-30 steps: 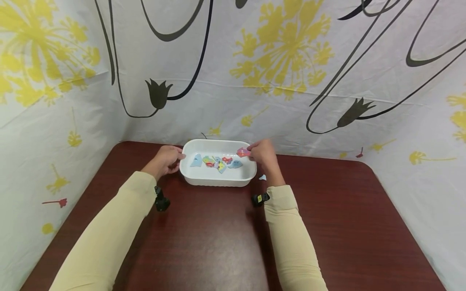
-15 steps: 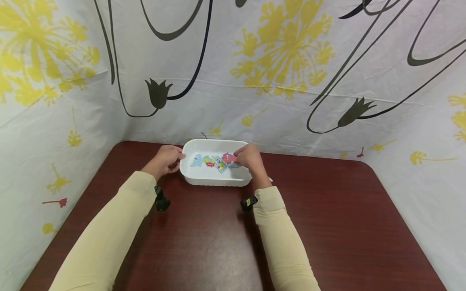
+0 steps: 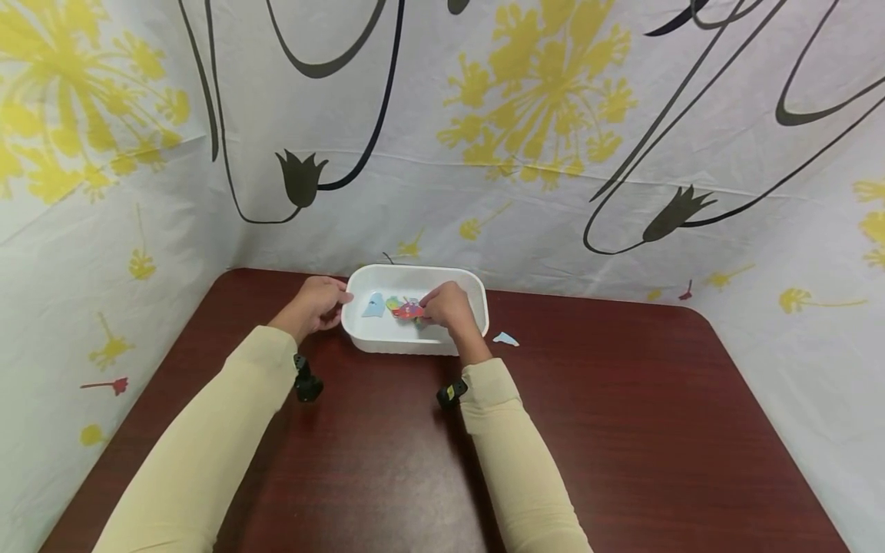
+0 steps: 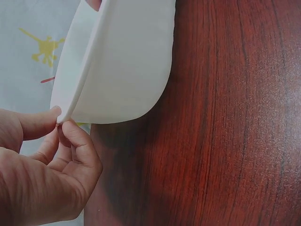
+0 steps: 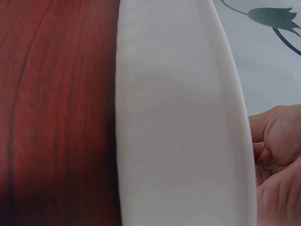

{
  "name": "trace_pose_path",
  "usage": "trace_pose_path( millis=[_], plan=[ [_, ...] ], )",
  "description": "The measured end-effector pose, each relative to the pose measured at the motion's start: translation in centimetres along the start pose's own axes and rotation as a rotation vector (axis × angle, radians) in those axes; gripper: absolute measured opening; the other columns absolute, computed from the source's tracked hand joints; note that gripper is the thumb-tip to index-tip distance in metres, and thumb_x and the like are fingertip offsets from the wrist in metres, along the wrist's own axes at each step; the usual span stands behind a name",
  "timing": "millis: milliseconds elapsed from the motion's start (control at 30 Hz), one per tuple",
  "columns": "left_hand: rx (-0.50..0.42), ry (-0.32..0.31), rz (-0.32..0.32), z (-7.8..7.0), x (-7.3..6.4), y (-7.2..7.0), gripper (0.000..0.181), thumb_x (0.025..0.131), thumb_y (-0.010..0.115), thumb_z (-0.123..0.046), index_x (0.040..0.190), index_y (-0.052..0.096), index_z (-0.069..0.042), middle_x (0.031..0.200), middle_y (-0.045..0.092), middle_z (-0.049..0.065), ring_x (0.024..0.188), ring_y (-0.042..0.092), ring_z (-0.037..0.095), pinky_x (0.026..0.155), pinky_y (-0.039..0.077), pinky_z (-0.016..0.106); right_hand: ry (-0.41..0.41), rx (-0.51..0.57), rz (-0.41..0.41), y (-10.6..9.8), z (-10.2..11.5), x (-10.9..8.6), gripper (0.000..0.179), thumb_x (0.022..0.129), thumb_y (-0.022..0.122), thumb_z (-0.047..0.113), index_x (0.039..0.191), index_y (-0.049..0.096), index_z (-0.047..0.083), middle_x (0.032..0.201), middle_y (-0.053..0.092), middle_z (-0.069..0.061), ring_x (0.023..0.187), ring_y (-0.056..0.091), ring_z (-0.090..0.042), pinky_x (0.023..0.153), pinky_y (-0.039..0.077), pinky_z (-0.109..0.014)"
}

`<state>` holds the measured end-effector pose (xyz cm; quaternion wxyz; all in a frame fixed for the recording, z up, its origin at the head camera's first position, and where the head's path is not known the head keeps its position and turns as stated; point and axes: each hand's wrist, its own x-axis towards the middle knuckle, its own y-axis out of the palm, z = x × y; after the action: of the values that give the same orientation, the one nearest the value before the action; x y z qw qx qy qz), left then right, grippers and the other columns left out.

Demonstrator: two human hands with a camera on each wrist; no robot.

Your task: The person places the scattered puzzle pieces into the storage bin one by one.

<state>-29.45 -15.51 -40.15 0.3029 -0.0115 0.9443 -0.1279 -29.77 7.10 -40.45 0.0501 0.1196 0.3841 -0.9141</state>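
Note:
A white plastic tub [image 3: 404,347] stands near the back of the table. My left hand [image 3: 318,305] pinches its left rim; in the left wrist view, thumb and fingertips of that hand [image 4: 56,162] meet on the rim of the tub [image 4: 124,61]. Inside the tub, my right hand [image 3: 448,307] holds a flat red-and-pink cutout piece [image 3: 408,310] above other pieces. A light blue piece [image 3: 373,305] lies at the tub's left end, and a green-yellow piece [image 3: 392,303] shows beside the red one. In the right wrist view the tub's wall [image 5: 176,117] hides my right fingertips.
A small light blue piece [image 3: 506,339] lies on the dark red-brown table [image 3: 387,445], just right of the tub. Behind the tub hangs a white cloth [image 3: 387,223] with yellow and grey flowers. Black wrist cameras [image 3: 452,392] sit on both wrists.
My right hand has moved left from the tub's right rim to over its middle, carrying the red-and-pink piece. The light blue piece on the table is uncovered. My left hand stays put.

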Motion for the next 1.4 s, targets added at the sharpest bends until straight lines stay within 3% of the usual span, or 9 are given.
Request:
trace_pose_path(
  millis=[200, 433, 533, 567, 667, 900, 1167, 1400],
  plan=[
    [-0.005, 0.006, 0.008, 0.1, 0.0, -0.1, 0.03, 0.1, 0.055, -0.015, 0.128, 0.051, -0.008, 0.105, 0.049, 0.008, 0.075, 0.049, 0.017, 0.057, 0.045, 0.021, -0.052, -0.071, 0.008, 1.4, 0.4, -0.2, 0.016, 0.076, 0.078, 0.005, 0.091, 0.079, 0.007, 0.093, 0.075, -0.007, 0.076, 0.055, -0.016, 0.056, 0.041, -0.018],
    [-0.02, 0.009, -0.008, 0.1, 0.1, 0.1, 0.028, 0.099, 0.056, -0.013, 0.126, 0.054, -0.007, 0.107, 0.051, 0.008, 0.076, 0.049, 0.016, 0.06, 0.047, 0.022, -0.051, -0.1, 0.032, 2.6, 1.4, -0.3, 0.016, 0.078, 0.078, 0.007, 0.094, 0.079, 0.009, 0.096, 0.075, -0.004, 0.085, 0.066, -0.02, 0.061, 0.05, -0.019],
    [-0.02, 0.007, -0.014, 0.1, 0.1, 0.1, 0.028, 0.099, 0.056, -0.013, 0.126, 0.054, -0.007, 0.108, 0.051, 0.008, 0.077, 0.049, 0.017, 0.061, 0.047, 0.023, -0.054, -0.137, 0.044, 3.0, 1.9, -0.3, 0.018, 0.078, 0.078, 0.007, 0.096, 0.079, 0.01, 0.098, 0.075, -0.003, 0.09, 0.065, -0.021, 0.073, 0.053, -0.024],
    [-0.019, 0.007, -0.014, 0.1, 0.1, 0.1, 0.028, 0.099, 0.055, -0.013, 0.126, 0.054, -0.007, 0.108, 0.051, 0.008, 0.077, 0.049, 0.017, 0.061, 0.047, 0.023, -0.055, -0.152, 0.05, 3.1, 2.0, -0.3, 0.018, 0.078, 0.078, 0.008, 0.096, 0.079, 0.011, 0.098, 0.075, -0.003, 0.091, 0.064, -0.02, 0.082, 0.052, -0.026],
    [-0.019, 0.005, -0.014, 0.1, 0.1, 0.1, 0.029, 0.099, 0.055, -0.014, 0.127, 0.053, -0.008, 0.108, 0.051, 0.008, 0.078, 0.049, 0.017, 0.06, 0.047, 0.022, -0.065, -0.206, 0.059, 3.7, 2.3, -0.2, 0.017, 0.079, 0.077, 0.01, 0.096, 0.079, 0.012, 0.099, 0.075, -0.001, 0.091, 0.063, -0.019, 0.088, 0.05, -0.03],
    [-0.024, 0.002, -0.013, 0.1, 0.0, 0.1, 0.029, 0.099, 0.056, -0.015, 0.128, 0.053, -0.008, 0.109, 0.05, 0.008, 0.08, 0.049, 0.018, 0.058, 0.046, 0.021, -0.06, -0.249, 0.053, 4.7, 2.4, 0.3, 0.012, 0.084, 0.075, 0.017, 0.093, 0.079, 0.011, 0.095, 0.075, -0.001, 0.081, 0.061, -0.016, 0.064, 0.043, -0.021],
    [-0.03, -0.014, -0.02, 0.1, 0.3, 0.2, 0.029, 0.099, 0.056, -0.016, 0.127, 0.053, -0.01, 0.112, 0.051, 0.008, 0.081, 0.05, 0.018, 0.058, 0.047, 0.021, -0.07, -0.238, 0.062, 4.9, 2.7, 0.2, 0.012, 0.087, 0.07, 0.016, 0.092, 0.078, 0.008, 0.094, 0.073, -0.004, 0.077, 0.058, -0.017, 0.063, 0.042, -0.022],
    [-0.027, -0.022, -0.019, 0.1, 0.4, 0.1, 0.029, 0.099, 0.055, -0.016, 0.128, 0.053, -0.01, 0.112, 0.051, 0.008, 0.081, 0.05, 0.018, 0.058, 0.047, 0.022, -0.076, -0.206, 0.052, 5.0, 2.9, -0.1, 0.015, 0.083, 0.07, 0.01, 0.096, 0.077, 0.009, 0.097, 0.072, -0.004, 0.078, 0.058, -0.018, 0.06, 0.041, -0.021]
  ],
)
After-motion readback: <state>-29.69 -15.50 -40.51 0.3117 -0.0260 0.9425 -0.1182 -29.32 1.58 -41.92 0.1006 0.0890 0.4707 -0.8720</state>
